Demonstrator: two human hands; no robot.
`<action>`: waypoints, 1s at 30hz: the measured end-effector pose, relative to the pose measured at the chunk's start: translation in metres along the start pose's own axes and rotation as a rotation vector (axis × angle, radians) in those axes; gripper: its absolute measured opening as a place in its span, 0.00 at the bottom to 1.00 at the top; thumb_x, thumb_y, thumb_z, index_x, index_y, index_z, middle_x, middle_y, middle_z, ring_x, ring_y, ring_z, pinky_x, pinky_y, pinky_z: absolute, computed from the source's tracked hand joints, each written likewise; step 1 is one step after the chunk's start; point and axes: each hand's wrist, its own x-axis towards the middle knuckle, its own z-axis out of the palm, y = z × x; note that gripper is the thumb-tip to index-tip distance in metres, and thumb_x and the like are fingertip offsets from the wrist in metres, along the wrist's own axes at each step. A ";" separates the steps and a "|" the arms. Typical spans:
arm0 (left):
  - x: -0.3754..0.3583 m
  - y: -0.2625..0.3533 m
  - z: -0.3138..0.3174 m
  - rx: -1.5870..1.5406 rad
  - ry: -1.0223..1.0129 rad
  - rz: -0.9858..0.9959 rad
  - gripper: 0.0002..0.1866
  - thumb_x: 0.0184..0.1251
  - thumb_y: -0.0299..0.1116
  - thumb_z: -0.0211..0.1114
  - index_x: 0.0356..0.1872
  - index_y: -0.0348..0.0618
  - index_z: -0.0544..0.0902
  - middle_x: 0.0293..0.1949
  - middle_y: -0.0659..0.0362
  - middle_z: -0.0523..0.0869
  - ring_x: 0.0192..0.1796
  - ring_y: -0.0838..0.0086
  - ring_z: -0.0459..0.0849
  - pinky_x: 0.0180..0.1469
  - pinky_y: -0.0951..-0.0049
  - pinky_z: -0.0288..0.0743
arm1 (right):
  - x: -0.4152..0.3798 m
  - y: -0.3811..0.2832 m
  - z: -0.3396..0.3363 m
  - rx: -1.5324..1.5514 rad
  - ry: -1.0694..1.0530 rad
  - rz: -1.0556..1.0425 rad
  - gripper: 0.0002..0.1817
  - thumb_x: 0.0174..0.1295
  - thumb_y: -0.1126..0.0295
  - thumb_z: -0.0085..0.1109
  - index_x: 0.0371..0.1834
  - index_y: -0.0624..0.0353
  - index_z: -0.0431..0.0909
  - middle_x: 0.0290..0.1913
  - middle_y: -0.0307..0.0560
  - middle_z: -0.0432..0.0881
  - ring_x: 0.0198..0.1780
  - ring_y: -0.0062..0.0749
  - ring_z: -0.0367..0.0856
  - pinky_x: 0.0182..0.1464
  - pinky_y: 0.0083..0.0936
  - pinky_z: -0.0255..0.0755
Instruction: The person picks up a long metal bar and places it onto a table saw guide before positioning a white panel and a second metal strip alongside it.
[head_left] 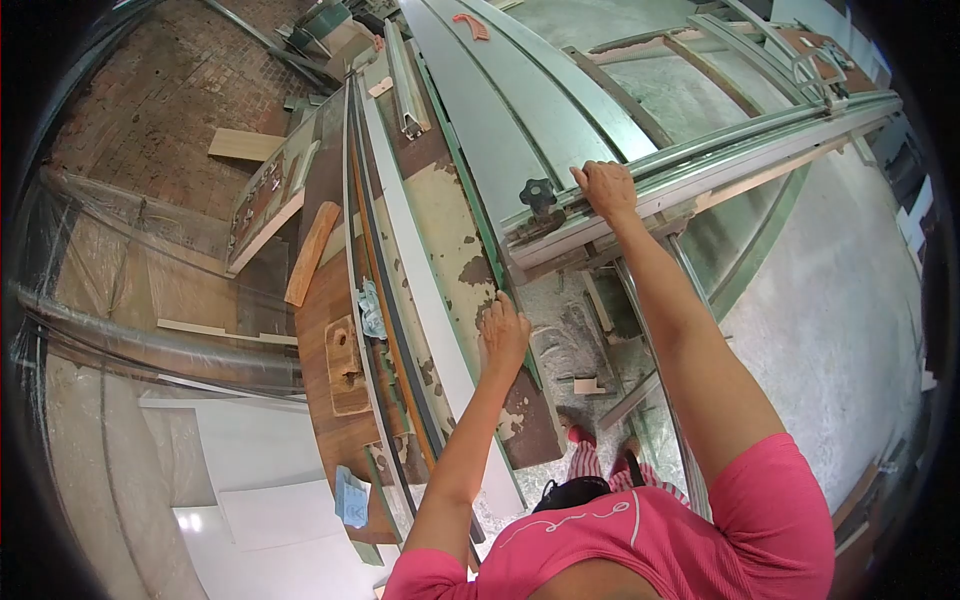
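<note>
My right hand point(607, 188) is closed over the top of a long aluminium fence point(680, 172), just right of a black star knob point(538, 195). My left hand point(505, 332) rests at the green edge point(478, 215) of a worn, paint-flaked table point(440, 225). Its fingers are curled, and anything under them is hidden. Beside it a long white strip point(412, 230) runs along the table. Beyond the fence lies a grey metal sliding table point(490, 100) with dark grooves.
An orange-red handled piece point(472, 27) lies on the metal table. To the left are a wooden block with holes point(345, 365), a wood offcut point(312, 253), a crumpled blue-white wrapper point(371, 308) and a blue packet point(351, 497). White panels point(270, 470) and plastic sheeting point(150, 330) stand farther left.
</note>
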 end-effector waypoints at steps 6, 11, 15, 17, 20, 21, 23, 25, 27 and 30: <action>0.005 -0.001 0.002 0.011 0.052 0.028 0.27 0.52 0.31 0.57 0.53 0.24 0.66 0.38 0.45 0.74 0.42 0.55 0.72 0.46 0.59 0.66 | 0.004 0.002 0.004 0.007 0.042 -0.026 0.21 0.60 0.52 0.47 0.23 0.56 0.79 0.25 0.47 0.80 0.35 0.39 0.78 0.43 0.34 0.68; 0.012 -0.005 0.007 0.014 0.040 0.017 0.28 0.53 0.31 0.57 0.54 0.25 0.65 0.39 0.45 0.75 0.44 0.55 0.73 0.47 0.60 0.67 | 0.008 0.001 0.007 0.001 0.071 -0.039 0.20 0.59 0.52 0.48 0.22 0.57 0.78 0.25 0.47 0.80 0.34 0.40 0.78 0.42 0.34 0.68; 0.019 -0.006 0.006 0.005 -0.021 -0.006 0.28 0.53 0.31 0.56 0.54 0.25 0.64 0.40 0.45 0.75 0.44 0.56 0.73 0.47 0.61 0.68 | 0.010 0.002 0.008 0.003 0.073 -0.040 0.20 0.60 0.52 0.48 0.22 0.57 0.78 0.25 0.47 0.80 0.34 0.40 0.78 0.43 0.34 0.68; 0.022 -0.007 0.006 0.009 -0.005 0.002 0.28 0.54 0.32 0.56 0.55 0.24 0.64 0.42 0.45 0.74 0.45 0.56 0.73 0.47 0.61 0.68 | 0.012 0.001 0.008 0.017 0.057 -0.037 0.20 0.60 0.52 0.48 0.23 0.57 0.78 0.26 0.47 0.80 0.35 0.40 0.78 0.44 0.34 0.68; 0.025 -0.010 0.009 0.005 -0.013 -0.002 0.28 0.55 0.32 0.55 0.55 0.24 0.64 0.43 0.45 0.74 0.46 0.57 0.72 0.47 0.61 0.68 | 0.013 -0.001 0.004 0.006 0.024 -0.022 0.20 0.60 0.52 0.47 0.24 0.57 0.78 0.27 0.48 0.81 0.36 0.40 0.78 0.44 0.34 0.68; 0.026 -0.010 0.010 0.004 -0.013 -0.003 0.28 0.55 0.32 0.55 0.55 0.24 0.64 0.43 0.45 0.74 0.46 0.57 0.72 0.47 0.61 0.68 | 0.014 -0.002 0.004 0.006 0.024 -0.023 0.20 0.60 0.52 0.47 0.24 0.57 0.78 0.27 0.48 0.81 0.36 0.40 0.78 0.44 0.34 0.68; 0.030 -0.011 0.011 0.007 -0.050 -0.028 0.28 0.55 0.32 0.55 0.55 0.24 0.64 0.43 0.45 0.74 0.46 0.56 0.72 0.47 0.61 0.68 | 0.016 -0.002 0.004 0.005 0.002 -0.020 0.20 0.60 0.52 0.47 0.25 0.57 0.79 0.28 0.47 0.81 0.36 0.40 0.78 0.45 0.34 0.67; 0.033 -0.010 0.009 0.001 -0.053 -0.030 0.28 0.55 0.32 0.55 0.55 0.24 0.64 0.43 0.45 0.74 0.46 0.56 0.72 0.47 0.61 0.68 | 0.018 -0.001 0.008 0.007 0.016 -0.028 0.20 0.60 0.53 0.47 0.25 0.57 0.79 0.28 0.47 0.81 0.36 0.40 0.78 0.45 0.34 0.67; 0.035 -0.010 0.008 -0.003 -0.057 -0.034 0.28 0.55 0.32 0.56 0.55 0.24 0.64 0.44 0.45 0.74 0.46 0.56 0.72 0.47 0.61 0.68 | 0.019 0.000 0.010 0.010 0.029 -0.036 0.20 0.60 0.53 0.47 0.25 0.57 0.79 0.28 0.47 0.81 0.36 0.40 0.78 0.45 0.34 0.67; 0.039 -0.010 0.008 0.010 -0.047 -0.026 0.28 0.55 0.32 0.56 0.55 0.24 0.64 0.42 0.45 0.74 0.46 0.56 0.72 0.47 0.61 0.68 | 0.020 0.000 0.011 0.023 0.027 -0.036 0.19 0.60 0.53 0.48 0.25 0.56 0.79 0.28 0.47 0.81 0.37 0.39 0.78 0.46 0.34 0.67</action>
